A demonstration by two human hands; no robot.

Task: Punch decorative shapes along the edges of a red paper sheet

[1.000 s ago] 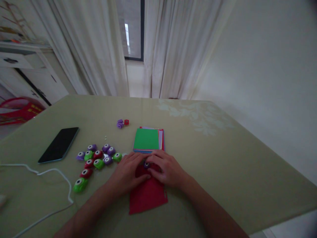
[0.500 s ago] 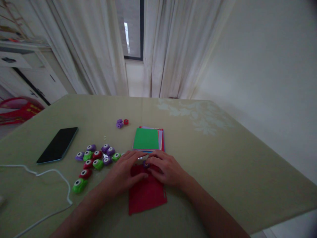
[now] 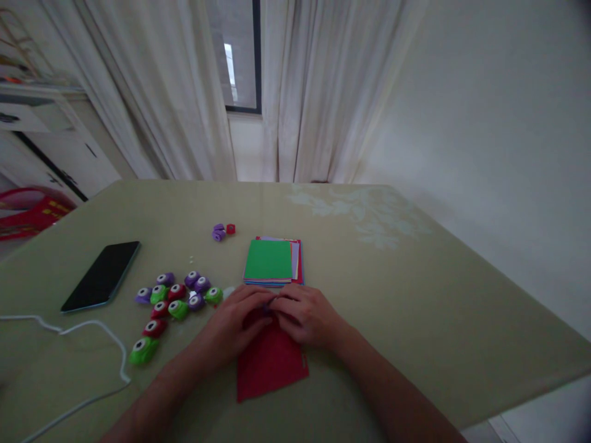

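Note:
A red sheet of paper (image 3: 272,363) lies in front of me, its far edge under my fingers. At that edge, a small purple craft punch (image 3: 266,309) shows as a dark sliver between my hands; most of it is hidden. My left hand (image 3: 242,317) curls in from the left, fingers and thumb closed about the punch. From the right, my right hand (image 3: 307,312) has its bent fingers closed on the same spot, fingertips meeting those of the left. Just beyond the hands sits a stack of coloured paper with a green sheet (image 3: 268,259) on top.
Several purple, green and red craft punches (image 3: 176,292) stand grouped left of my hands. Farther back lie more small purple and red pieces (image 3: 224,231). A black-screened phone (image 3: 101,275) and a white cable (image 3: 108,332) are at the left of the table (image 3: 415,320).
My left fingers have closed in on the purple punch, and the hands have come closer together, covering more of it. The whole view has shifted slightly.

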